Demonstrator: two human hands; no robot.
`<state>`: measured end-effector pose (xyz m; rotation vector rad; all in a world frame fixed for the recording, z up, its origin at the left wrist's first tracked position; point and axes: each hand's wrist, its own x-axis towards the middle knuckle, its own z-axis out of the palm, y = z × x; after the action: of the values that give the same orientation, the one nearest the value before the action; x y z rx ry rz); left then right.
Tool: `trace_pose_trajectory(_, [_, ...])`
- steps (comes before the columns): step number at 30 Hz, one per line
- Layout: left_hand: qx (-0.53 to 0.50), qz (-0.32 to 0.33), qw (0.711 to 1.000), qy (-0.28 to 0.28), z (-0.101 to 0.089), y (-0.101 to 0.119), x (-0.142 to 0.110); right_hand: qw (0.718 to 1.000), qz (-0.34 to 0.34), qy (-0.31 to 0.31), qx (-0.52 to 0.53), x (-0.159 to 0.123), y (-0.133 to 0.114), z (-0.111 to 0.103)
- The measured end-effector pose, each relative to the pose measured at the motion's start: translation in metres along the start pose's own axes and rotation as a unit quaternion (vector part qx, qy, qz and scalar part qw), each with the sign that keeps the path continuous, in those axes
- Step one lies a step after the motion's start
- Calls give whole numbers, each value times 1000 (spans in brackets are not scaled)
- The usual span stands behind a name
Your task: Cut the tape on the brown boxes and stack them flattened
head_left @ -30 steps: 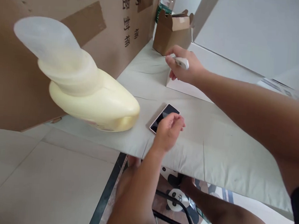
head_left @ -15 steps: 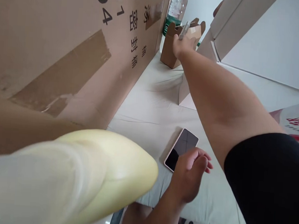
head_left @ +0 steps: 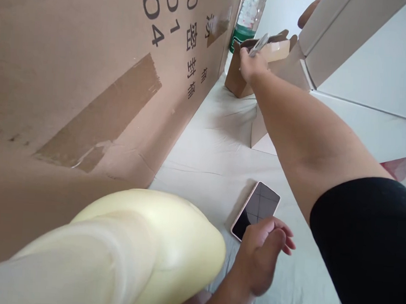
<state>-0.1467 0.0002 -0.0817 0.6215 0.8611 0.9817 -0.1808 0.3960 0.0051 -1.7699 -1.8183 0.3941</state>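
Note:
My right hand (head_left: 253, 65) reaches to the far end of the pale surface, at the mouth of a small brown cardboard box (head_left: 235, 80) with its flaps raised. Between its thumb and fingers is a thin, clear greyish item (head_left: 259, 44) whose kind I cannot make out. A pale, light-coloured block (head_left: 278, 51) shows at the box's opening. Nearer to me, my left hand (head_left: 263, 256) rests beside a phone (head_left: 257, 208) with a dark screen and pale edge, covering its lower corner. The left fingers are loosely bent and apart from the thumb, with nothing in them.
A large printed carton (head_left: 117, 96) walls off the left side. White boxes (head_left: 363, 65) stand at the right. A clear bottle with a green label (head_left: 243, 33) is behind the small box. A smooth pale-yellow rounded object (head_left: 183, 242) fills the near left.
The view has shifted slightly, so most things sit a little further right and lower. My right hand stays at the small box, the clear item still in its fingers.

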Motion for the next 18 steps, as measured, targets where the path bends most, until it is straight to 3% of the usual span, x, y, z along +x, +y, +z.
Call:
trace_pose_trajectory(4, [-58,8,998,18,5,-6,0,997,-40,-14,62,-36,-11,-6])
trace_pose_trajectory(7, [-128,33,990,52,9,-11,-2,992,-65,-29,104,-79,-10,-25])
trace_pose_trajectory(12, [-258,35,953,156,8,-2,-4,974,-82,-66,200,-161,13,-92])
trace_pose_trajectory(15, [-331,41,917,218,5,8,-4,980,-65,-35,183,-209,32,-138])
trace_pose_trajectory(18, [-373,87,891,243,10,10,-4,955,-88,-5,283,-261,62,-181])
